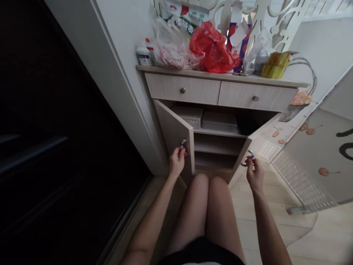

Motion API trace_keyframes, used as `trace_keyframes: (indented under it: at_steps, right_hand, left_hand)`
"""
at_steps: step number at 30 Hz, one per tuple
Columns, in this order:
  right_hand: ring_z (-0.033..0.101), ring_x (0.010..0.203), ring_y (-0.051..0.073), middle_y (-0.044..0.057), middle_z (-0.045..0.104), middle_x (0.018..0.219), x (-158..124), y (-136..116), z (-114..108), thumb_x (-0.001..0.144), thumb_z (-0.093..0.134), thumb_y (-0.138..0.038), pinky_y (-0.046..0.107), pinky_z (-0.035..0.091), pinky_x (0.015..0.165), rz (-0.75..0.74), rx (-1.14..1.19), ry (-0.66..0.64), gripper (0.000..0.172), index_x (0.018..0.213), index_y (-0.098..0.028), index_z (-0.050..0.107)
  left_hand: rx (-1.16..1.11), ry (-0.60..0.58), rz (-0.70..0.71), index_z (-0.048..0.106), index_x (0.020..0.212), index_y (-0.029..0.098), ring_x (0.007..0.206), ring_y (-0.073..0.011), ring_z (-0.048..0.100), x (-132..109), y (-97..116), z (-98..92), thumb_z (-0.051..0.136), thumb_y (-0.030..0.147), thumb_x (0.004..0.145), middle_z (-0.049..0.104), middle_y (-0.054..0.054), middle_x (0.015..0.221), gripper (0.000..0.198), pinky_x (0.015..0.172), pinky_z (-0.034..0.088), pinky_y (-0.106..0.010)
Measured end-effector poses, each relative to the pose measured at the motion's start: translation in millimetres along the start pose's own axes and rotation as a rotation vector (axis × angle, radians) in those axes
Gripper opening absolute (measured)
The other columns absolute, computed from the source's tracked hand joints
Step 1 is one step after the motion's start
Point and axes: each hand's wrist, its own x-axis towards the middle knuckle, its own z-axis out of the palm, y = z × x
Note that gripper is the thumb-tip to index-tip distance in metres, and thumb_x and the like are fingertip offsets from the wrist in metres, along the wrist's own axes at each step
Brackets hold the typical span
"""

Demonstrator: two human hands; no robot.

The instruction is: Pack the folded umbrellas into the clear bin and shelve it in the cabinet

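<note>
Gripping the curved metal handle (183, 143) of the open left door (175, 130) of a low wooden cabinet (182, 86) with the left hand (177, 162), pinching the matching handle (249, 155) of the open right door (260, 141) with the right hand (255, 173), beneath two drawers (220, 90) and facing boxes (190, 116) on an inner shelf (217, 131).

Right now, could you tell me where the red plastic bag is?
In the head view, the red plastic bag sits on the cabinet top, between a white-and-red bag on the left and a clear bag on the right.
</note>
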Motion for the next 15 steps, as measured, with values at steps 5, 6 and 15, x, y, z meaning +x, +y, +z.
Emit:
trace_keyframes:
  at_steps: [5, 6, 15]
  right_hand:
    - [0.063, 0.077, 0.021, 0.007, 0.067, 0.081, -18, 13, -49, 0.092, 0.044, -0.063, 0.032, 0.048, 0.072, 0.044, -0.039, 0.111, 0.051, 0.1, -0.017, 0.065]
    - [0.062, 0.078, 0.021, 0.007, 0.067, 0.082, -20, 18, -58, 0.092, 0.045, -0.064, 0.033, 0.047, 0.072, 0.055, -0.046, 0.145, 0.052, 0.099, -0.017, 0.065]
    - [0.045, 0.061, 0.016, 0.0, 0.05, 0.063, -13, 85, -151, 0.085, 0.048, -0.07, 0.03, 0.036, 0.059, 0.056, -0.101, 0.347, 0.053, 0.071, -0.019, 0.054]
  left_hand:
    - [0.099, 0.201, -0.091, 0.058, 0.085, 0.02, 0.063, -0.0175, 0.063, -15, -6, -61.7, 0.052, 0.053, 0.085, 0.064, -0.002, 0.068, 0.033, 0.062, 0.05, -0.027]
    - [0.132, 0.225, -0.099, 0.059, 0.083, 0.02, 0.063, -0.0175, 0.063, -15, -8, -75.4, 0.052, 0.05, 0.085, 0.064, -0.002, 0.068, 0.031, 0.062, 0.05, -0.027]
    - [0.169, 0.481, -0.351, 0.058, 0.078, 0.019, 0.088, -0.0235, 0.067, 13, -18, -180.5, 0.061, 0.039, 0.08, 0.065, -0.003, 0.076, 0.021, 0.092, 0.054, -0.044]
